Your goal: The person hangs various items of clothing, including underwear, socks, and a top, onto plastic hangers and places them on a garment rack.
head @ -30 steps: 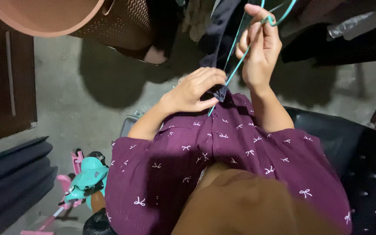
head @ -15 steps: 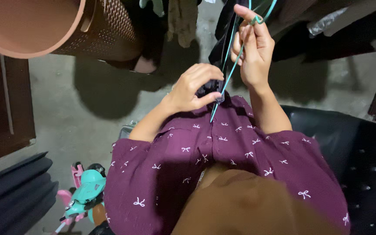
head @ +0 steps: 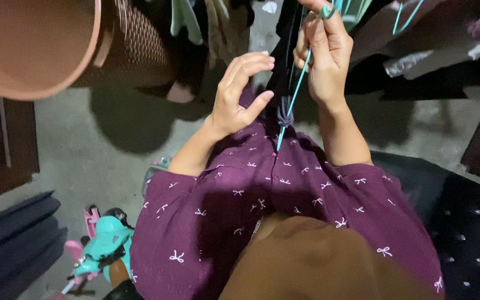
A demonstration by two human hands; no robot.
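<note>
My right hand [head: 324, 53] is closed around the hook end of a teal wire hanger [head: 298, 83], held up in front of me. A dark garment [head: 282, 66] hangs from the hanger, its bunched end [head: 285, 116] dangling just above my purple bow-print clothing [head: 284, 194]. My left hand [head: 239, 91] is beside the dark garment with fingers spread and curled, the thumb near the cloth but not gripping it.
A pink tub [head: 26, 39] and a brown perforated basket [head: 140, 39] are at upper left. Hanging clothes [head: 218, 22] and another teal hanger [head: 404, 16] are at the top. A teal and pink toy scooter [head: 98, 244] stands on the concrete floor [head: 84, 150]. A black studded seat [head: 462, 216] is at right.
My left hand let go of the dark garment's end and rose with fingers opening. My right hand lifted the hanger a little higher.
</note>
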